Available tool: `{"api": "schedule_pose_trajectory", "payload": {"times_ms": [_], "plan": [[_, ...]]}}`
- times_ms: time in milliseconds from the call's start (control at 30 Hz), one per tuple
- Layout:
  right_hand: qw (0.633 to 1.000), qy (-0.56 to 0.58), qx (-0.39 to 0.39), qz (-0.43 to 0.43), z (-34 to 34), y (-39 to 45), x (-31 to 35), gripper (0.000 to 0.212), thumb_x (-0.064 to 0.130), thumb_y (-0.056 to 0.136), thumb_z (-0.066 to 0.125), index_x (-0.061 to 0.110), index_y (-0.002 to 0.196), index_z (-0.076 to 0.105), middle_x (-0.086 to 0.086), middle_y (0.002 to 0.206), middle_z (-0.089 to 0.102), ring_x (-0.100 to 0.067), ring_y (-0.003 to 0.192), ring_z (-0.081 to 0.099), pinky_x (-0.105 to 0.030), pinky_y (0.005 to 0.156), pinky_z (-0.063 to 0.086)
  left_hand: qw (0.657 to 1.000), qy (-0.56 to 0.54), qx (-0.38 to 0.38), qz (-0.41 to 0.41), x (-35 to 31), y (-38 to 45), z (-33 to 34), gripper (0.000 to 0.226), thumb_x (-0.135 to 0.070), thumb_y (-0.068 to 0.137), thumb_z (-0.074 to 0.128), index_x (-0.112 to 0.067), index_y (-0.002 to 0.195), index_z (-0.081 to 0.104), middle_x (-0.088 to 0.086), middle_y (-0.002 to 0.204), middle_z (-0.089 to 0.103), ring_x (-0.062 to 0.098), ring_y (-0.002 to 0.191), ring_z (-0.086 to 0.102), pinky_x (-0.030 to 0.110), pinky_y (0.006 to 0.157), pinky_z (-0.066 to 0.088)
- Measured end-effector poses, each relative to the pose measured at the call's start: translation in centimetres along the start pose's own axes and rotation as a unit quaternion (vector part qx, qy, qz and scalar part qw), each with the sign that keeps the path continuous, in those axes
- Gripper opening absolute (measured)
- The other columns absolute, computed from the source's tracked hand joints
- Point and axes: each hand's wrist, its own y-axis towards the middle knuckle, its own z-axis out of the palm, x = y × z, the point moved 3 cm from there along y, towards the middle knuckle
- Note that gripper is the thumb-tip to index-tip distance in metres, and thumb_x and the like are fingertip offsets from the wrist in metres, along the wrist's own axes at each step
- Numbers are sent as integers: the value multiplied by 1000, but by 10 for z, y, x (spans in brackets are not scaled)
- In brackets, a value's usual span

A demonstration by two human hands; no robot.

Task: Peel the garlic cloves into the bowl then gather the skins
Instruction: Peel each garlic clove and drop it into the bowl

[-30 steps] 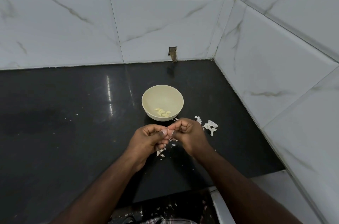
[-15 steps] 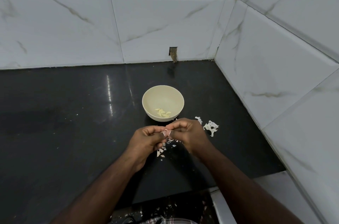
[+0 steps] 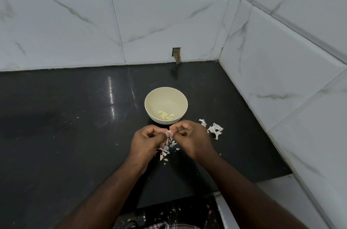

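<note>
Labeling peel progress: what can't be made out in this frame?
- Garlic clove, head view: both hands' fingers cover most of it, so how much is peeled is unclear.
- Peeled cloves in the bowl: too small and overlapping to count.
- Skins beneath the left hand: partly hidden.

No readable text anywhere. No labels, brands, numbers or signs on the bowl (image 3: 166, 105), the counter (image 3: 75, 135) or the wall tiles (image 3: 169, 22): all plain surfaces.
</note>
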Motion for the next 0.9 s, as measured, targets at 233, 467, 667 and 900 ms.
{"api": "schedule_pose_trajectory", "payload": {"times_ms": [233,467,667,900], "plan": [[998,-66,-14,-17,2,-2,4,14,13,85,72,20,97,75,12,84,74,2,79,69,-22,80,57,1000,10,-14,15,-1,-2,1,4,-6,80,80,-8,81,76,24,79,71,25,67,64,36,67,55],[992,-120,-18,-43,5,-6,7,15,19,85,72,20,100,72,10,87,72,-2,81,67,-23,78,56,998,34,-30,46,0,-5,2,7,-4,81,79,-11,79,77,18,80,73,23,73,67,37,73,56],[986,-153,-47,-48,8,-7,8,5,21,85,71,23,86,66,11,78,65,-5,74,60,-22,69,50,995,68,-33,72,-1,-6,8,17,1,82,75,-12,71,73,18,78,70,18,73,64,36,73,53],[990,-126,-58,-19,6,-7,9,13,15,79,70,23,77,60,9,67,61,-7,63,56,-24,62,47,993,92,-18,76,2,-5,7,20,2,78,75,-15,69,73,17,78,71,22,73,65,36,69,52]]}}
